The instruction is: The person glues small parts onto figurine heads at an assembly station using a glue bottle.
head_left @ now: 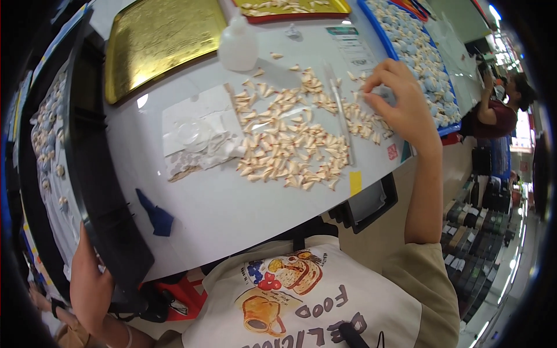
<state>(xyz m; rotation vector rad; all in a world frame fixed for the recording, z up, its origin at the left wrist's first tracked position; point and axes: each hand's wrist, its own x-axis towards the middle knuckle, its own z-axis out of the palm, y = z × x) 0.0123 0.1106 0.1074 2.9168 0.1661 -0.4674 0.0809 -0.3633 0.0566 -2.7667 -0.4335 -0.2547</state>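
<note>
My right hand [400, 101] is over the right part of the white table, with thumb and forefinger closed together above small cream cone-shaped pieces [296, 148]. What they pinch, if anything, is too small to make out. My left hand [90, 284] is low at the left, at the near end of a black tray [93, 162]; its fingers are partly hidden by the tray's wall. Inside that tray, small blue and cream pieces [46, 124] lie on a white liner. A clear stick or ruler [341, 110] divides the cone pieces into two groups.
A gold tray [165, 40] and a white translucent bottle [238, 46] stand at the back. On the right is a blue tray [420, 64] of pale blue and cream pieces. Worn white card [200, 127] and dark blue cloth [155, 214] lie leftward. Another person [496, 107] is far right.
</note>
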